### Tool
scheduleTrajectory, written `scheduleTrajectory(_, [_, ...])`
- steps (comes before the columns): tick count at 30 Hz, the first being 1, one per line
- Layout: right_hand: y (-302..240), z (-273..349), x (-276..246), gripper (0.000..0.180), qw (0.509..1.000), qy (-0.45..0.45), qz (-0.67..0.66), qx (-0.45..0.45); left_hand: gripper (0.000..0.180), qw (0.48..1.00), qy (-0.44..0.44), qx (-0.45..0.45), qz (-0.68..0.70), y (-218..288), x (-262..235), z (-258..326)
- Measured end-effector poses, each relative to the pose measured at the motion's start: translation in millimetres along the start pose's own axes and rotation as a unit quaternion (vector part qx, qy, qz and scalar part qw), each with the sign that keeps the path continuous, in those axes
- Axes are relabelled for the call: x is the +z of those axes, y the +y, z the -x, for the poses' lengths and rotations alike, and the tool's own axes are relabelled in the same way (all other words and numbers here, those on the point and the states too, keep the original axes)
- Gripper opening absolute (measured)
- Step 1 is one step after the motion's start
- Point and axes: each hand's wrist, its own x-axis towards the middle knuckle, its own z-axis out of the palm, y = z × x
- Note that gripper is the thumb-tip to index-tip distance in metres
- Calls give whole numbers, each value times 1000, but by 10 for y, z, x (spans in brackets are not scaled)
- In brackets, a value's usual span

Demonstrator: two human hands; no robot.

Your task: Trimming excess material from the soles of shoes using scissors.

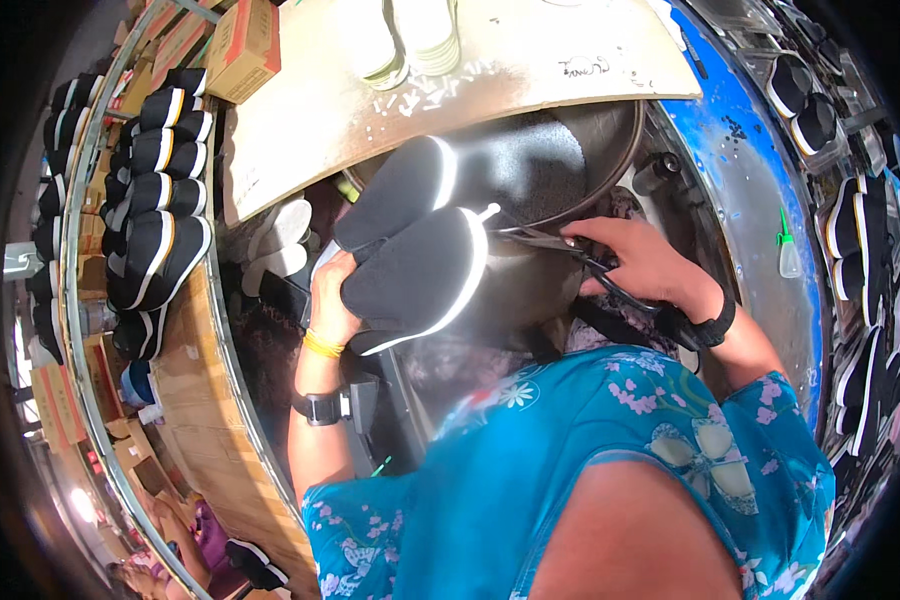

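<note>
My left hand (330, 300) is closed on the ends of two black shoes (415, 275), which lie side by side with their rounded toes pointing right. White edging runs around each toe, and a short white tail of it sticks out from the nearer shoe. In my right hand (638, 258) is a pair of scissors (560, 241), fingers in the dark handles. Its blade tips are close to the white tail; whether they touch it I cannot tell. Below the shoes and scissors is a dark round basin (610, 150).
A pale board (320, 130) spans the far side, with light-coloured soles (433, 40) and white scraps (420, 95) on it. Stacked black shoes (155, 210) stand left, beside a cardboard box (242, 50). On the blue-edged bench at right stands a green-tipped bottle (789, 258); more shoes sit beyond.
</note>
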Motion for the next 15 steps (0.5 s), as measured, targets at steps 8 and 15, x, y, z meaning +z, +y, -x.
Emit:
scheduleTrajectory(8, [-131,-85,28,51,993,46,87,-57,30,996,-7,-2,-84,-7,54,-26])
scheduleTrajectory(15, [-232,-45,76,47,999,-11,21,46,25,848,58,-189,492,-468,363,122])
